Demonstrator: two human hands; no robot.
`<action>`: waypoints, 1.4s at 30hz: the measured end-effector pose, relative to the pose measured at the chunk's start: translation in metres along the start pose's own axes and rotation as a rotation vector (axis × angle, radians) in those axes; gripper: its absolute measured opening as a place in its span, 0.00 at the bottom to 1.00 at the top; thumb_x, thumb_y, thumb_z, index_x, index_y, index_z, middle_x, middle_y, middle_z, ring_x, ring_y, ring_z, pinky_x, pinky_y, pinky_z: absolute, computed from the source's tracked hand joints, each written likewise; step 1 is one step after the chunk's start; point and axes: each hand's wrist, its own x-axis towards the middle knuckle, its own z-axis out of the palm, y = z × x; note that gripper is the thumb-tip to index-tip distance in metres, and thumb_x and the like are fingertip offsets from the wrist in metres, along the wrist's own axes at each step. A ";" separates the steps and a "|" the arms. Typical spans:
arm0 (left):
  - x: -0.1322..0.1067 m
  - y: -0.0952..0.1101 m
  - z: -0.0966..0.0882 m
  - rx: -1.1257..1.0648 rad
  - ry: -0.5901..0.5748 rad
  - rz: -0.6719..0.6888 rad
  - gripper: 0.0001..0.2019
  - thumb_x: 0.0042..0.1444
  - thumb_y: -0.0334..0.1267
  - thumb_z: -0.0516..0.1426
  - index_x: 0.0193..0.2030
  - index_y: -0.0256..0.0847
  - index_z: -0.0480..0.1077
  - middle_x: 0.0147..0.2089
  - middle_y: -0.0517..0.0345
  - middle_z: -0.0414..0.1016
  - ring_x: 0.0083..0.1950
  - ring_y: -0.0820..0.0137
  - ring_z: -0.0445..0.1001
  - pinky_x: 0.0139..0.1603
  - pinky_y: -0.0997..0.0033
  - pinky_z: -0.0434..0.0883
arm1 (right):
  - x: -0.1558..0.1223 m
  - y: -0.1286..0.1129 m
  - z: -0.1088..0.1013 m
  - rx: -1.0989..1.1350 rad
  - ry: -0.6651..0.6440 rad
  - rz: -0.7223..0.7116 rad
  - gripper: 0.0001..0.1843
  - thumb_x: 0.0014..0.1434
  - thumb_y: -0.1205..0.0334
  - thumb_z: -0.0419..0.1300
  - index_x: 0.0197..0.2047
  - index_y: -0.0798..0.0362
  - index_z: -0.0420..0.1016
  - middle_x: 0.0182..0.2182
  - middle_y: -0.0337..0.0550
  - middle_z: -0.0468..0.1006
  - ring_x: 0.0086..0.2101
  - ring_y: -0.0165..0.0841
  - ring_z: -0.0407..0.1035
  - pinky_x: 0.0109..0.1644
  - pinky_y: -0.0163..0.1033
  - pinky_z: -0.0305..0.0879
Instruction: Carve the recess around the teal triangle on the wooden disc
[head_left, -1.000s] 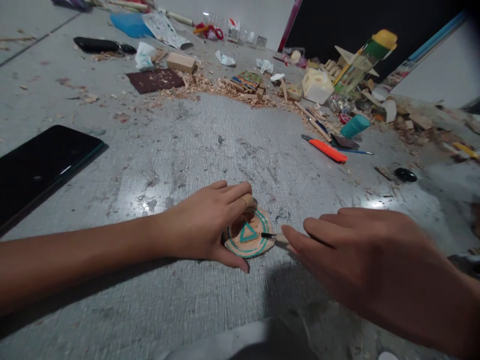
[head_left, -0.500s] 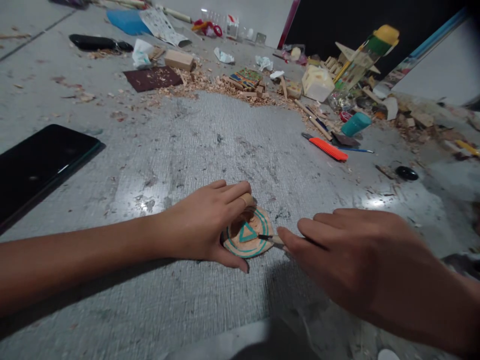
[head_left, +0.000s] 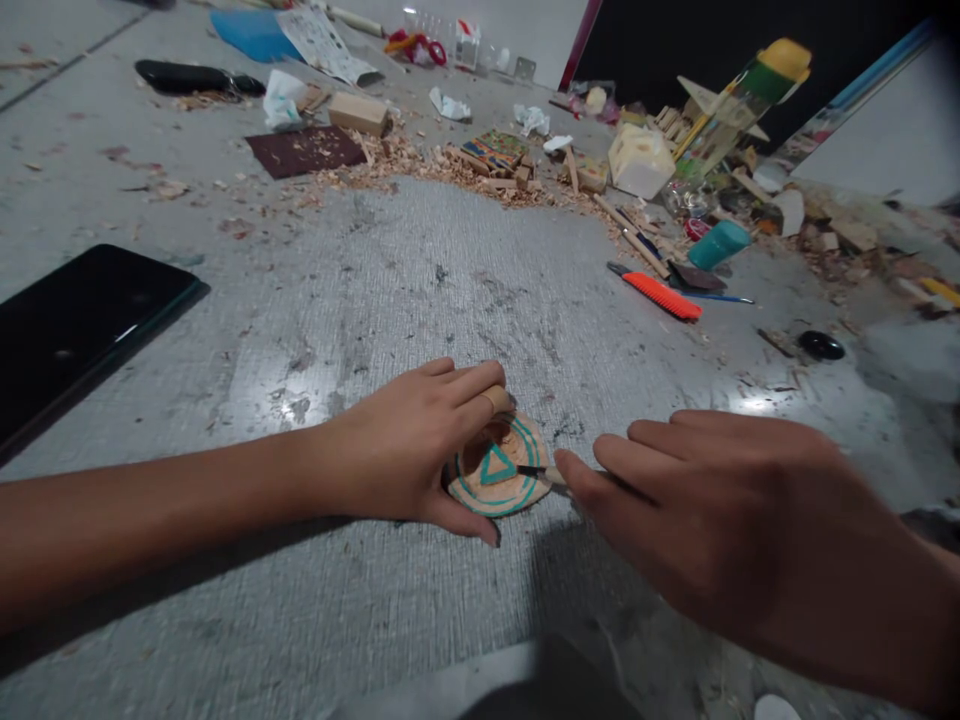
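A round wooden disc (head_left: 517, 492) painted with teal rings and a teal triangle lies on the grey mat. My left hand (head_left: 409, 450) rests on its left side, thumb and fingers curled round the rim and holding it down. My right hand (head_left: 720, 520) comes in from the right with its fingers pinched on a thin paintbrush (head_left: 544, 472). The brush's dark tip touches the disc just right of the triangle.
A black tablet (head_left: 75, 330) lies at the left. An orange comb-like tool (head_left: 660, 296), a teal cup (head_left: 718, 245), a white block (head_left: 637, 160), a sandpaper sheet (head_left: 304, 150), wood shavings and scraps crowd the far side. A black cap (head_left: 821, 346) sits at the right.
The brush tip has crept slightly left toward the triangle with my right hand. My left hand and the disc have stayed put.
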 end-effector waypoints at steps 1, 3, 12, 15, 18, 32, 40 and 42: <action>0.000 0.000 0.000 -0.003 -0.002 -0.002 0.35 0.54 0.71 0.59 0.50 0.37 0.66 0.49 0.48 0.72 0.44 0.59 0.73 0.44 0.60 0.66 | 0.002 -0.001 -0.002 -0.004 0.005 -0.011 0.06 0.68 0.66 0.58 0.38 0.54 0.76 0.29 0.39 0.75 0.28 0.30 0.65 0.33 0.38 0.62; 0.000 0.000 0.000 -0.005 -0.009 -0.006 0.36 0.54 0.71 0.59 0.50 0.38 0.66 0.48 0.48 0.72 0.44 0.59 0.73 0.44 0.60 0.66 | 0.004 -0.002 -0.004 -0.013 0.018 -0.043 0.09 0.64 0.72 0.56 0.34 0.52 0.75 0.26 0.40 0.74 0.26 0.31 0.61 0.31 0.41 0.53; -0.001 -0.002 -0.001 -0.010 -0.003 0.012 0.36 0.54 0.71 0.60 0.51 0.37 0.66 0.49 0.48 0.72 0.43 0.59 0.72 0.43 0.60 0.66 | 0.003 0.010 -0.004 -0.140 0.097 -0.026 0.16 0.63 0.75 0.51 0.38 0.53 0.79 0.27 0.44 0.73 0.26 0.35 0.58 0.31 0.46 0.45; -0.001 -0.001 0.000 -0.022 -0.014 0.001 0.37 0.53 0.71 0.61 0.52 0.38 0.66 0.50 0.47 0.72 0.45 0.58 0.72 0.44 0.59 0.67 | -0.001 0.023 -0.004 -0.201 0.160 0.017 0.17 0.68 0.72 0.49 0.43 0.51 0.80 0.25 0.41 0.71 0.25 0.34 0.57 0.31 0.46 0.42; -0.001 0.002 -0.004 -0.033 0.024 -0.043 0.37 0.51 0.69 0.63 0.54 0.39 0.65 0.52 0.46 0.72 0.50 0.54 0.73 0.47 0.57 0.69 | -0.005 0.034 -0.004 -0.223 0.228 0.122 0.18 0.73 0.59 0.49 0.45 0.46 0.81 0.23 0.39 0.69 0.24 0.35 0.58 0.30 0.45 0.42; 0.002 -0.013 -0.101 0.587 -0.037 0.050 0.27 0.73 0.31 0.38 0.65 0.59 0.70 0.50 0.58 0.79 0.42 0.64 0.75 0.49 0.60 0.68 | 0.025 0.060 0.028 0.132 0.744 0.318 0.08 0.66 0.62 0.65 0.47 0.48 0.82 0.35 0.37 0.86 0.31 0.30 0.78 0.34 0.36 0.65; -0.003 -0.022 -0.107 0.742 -0.037 -0.073 0.26 0.71 0.28 0.42 0.72 0.50 0.61 0.55 0.56 0.77 0.48 0.62 0.74 0.52 0.58 0.70 | 0.023 0.042 0.041 0.179 0.683 0.206 0.11 0.69 0.60 0.60 0.50 0.48 0.81 0.23 0.32 0.75 0.24 0.28 0.67 0.32 0.39 0.57; 0.000 -0.015 -0.100 0.498 0.039 -0.275 0.26 0.68 0.30 0.50 0.71 0.47 0.60 0.57 0.57 0.75 0.50 0.64 0.75 0.53 0.61 0.71 | 0.020 0.040 0.041 0.233 0.639 0.196 0.12 0.69 0.60 0.58 0.51 0.47 0.80 0.24 0.30 0.76 0.25 0.28 0.68 0.33 0.39 0.56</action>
